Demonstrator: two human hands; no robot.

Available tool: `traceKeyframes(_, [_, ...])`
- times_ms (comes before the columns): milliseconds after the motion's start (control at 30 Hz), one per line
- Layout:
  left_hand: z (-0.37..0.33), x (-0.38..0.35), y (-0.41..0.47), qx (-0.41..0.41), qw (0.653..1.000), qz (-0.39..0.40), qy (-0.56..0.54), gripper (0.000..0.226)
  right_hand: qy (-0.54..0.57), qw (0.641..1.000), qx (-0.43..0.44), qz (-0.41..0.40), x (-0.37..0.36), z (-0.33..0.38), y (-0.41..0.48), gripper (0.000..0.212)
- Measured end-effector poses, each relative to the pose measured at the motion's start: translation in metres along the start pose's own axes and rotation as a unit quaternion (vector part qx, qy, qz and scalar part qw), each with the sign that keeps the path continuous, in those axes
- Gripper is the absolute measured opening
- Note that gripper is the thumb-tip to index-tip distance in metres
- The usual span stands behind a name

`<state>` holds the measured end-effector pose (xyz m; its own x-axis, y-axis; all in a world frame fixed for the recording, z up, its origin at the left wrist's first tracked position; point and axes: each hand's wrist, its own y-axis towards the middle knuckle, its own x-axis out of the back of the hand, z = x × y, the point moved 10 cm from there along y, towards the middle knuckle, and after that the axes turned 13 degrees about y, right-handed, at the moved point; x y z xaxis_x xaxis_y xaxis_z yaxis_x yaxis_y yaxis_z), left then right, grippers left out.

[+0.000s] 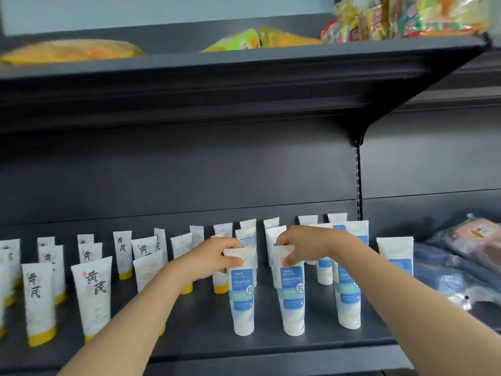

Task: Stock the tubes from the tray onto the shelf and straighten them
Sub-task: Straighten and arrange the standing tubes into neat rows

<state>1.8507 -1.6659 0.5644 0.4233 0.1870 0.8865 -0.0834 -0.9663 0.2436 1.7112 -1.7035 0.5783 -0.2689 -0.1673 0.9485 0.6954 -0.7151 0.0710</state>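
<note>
Head view. Dark shelf [206,346]: left hand [214,256] pinches crimped top of upright blue-label tube [242,297]; right hand [301,246] pinches its neighbour tube [292,297]. Both stand cap-down, front row. Yellow-capped tubes [93,297] at left.

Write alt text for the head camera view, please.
Each hand, left hand and right hand, pinches the top of a blue-label tube standing on a dark shelf; yellow-capped tubes stand to the left.
</note>
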Motion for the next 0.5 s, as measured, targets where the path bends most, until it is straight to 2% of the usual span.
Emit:
traceKeyframes(67, [-0.001, 0.0, 0.001, 0.003, 1.0, 0.005, -0.003, 0.013, 0.003, 1.0, -0.003, -0.001, 0.001, 0.001, -0.002, 0.044])
traceKeyframes(300, [0.0, 0.001, 0.003, 0.028, 0.999, 0.019, 0.029, 0.011, 0.034, 0.999, 0.01, 0.009, -0.002, 0.0, -0.005, 0.037])
traceKeyframes(400, [0.001, 0.009, 0.003, 0.049, 0.998, -0.001, 0.031, 0.016, 0.048, 0.999, -0.001, 0.003, 0.005, -0.005, -0.007, 0.043])
traceKeyframes(500, [0.0, 0.024, 0.001, 0.069, 0.996, -0.036, 0.044, 0.015, 0.028, 0.999, -0.004, -0.015, 0.019, -0.006, -0.01, 0.04])
